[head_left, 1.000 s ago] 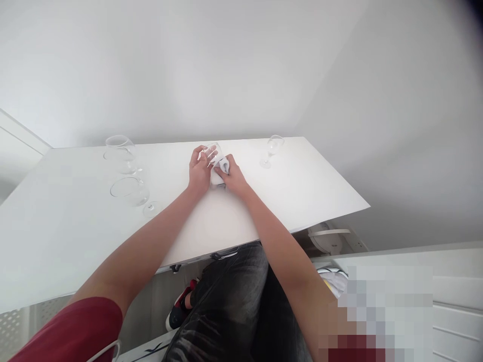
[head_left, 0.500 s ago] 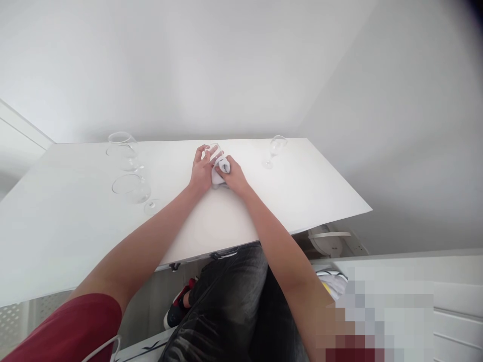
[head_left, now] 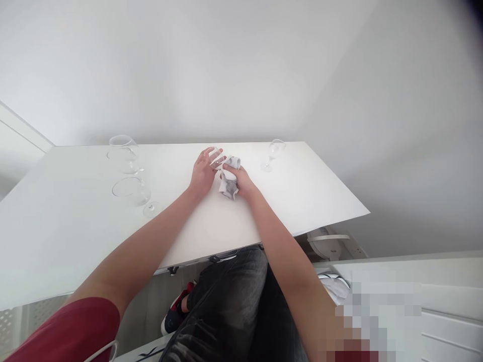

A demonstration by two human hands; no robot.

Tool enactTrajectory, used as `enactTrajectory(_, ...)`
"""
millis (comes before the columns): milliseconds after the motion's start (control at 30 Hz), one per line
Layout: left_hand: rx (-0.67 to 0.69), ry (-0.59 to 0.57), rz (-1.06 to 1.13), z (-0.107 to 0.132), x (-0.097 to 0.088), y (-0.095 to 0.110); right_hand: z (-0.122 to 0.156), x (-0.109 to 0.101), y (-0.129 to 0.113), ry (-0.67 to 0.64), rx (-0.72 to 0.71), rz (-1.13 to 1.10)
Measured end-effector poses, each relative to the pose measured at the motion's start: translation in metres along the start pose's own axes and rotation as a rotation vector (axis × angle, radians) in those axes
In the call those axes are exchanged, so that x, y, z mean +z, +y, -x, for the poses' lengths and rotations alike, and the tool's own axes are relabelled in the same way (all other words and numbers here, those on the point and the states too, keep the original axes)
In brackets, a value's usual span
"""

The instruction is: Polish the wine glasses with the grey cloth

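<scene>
Above the middle of the white table (head_left: 204, 231), my left hand (head_left: 203, 173) has its fingers curled around the bowl of a clear wine glass (head_left: 217, 157). My right hand (head_left: 243, 182) grips a crumpled white and grey cloth (head_left: 229, 183) close against the lower part of that glass. The glass's stem and foot are hidden by the cloth and fingers. To the right stands a small wine glass (head_left: 277, 147) upright on the tabletop.
Two larger wine glasses, a rear one (head_left: 124, 151) and a front one (head_left: 132, 191), stand on the table's left side. A grey-white wall (head_left: 234, 65) rises behind the table. Below its right edge sits a round white appliance (head_left: 326, 246).
My right hand has shifted right and slightly down with the cloth, which now hangs more loosely. My left hand keeps hold of the glass in nearly the same place.
</scene>
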State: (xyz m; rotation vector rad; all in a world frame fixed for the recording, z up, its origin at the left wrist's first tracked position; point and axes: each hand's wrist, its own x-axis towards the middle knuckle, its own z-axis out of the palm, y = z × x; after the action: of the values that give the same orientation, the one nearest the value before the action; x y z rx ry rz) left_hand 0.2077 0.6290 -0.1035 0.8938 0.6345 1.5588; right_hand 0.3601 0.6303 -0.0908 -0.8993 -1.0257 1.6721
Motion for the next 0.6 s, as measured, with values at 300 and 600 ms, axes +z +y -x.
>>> enactTrajectory(300,0.021,0.155,-0.008,-0.003,-0.003,-0.005,0.0,0.002,0.006,-0.117,-0.251,0.339)
enactTrajectory(600,-0.112,0.139,-0.028,-0.006,-0.002,-0.01,-0.018,-0.011,0.006,0.399,-0.124,-0.139)
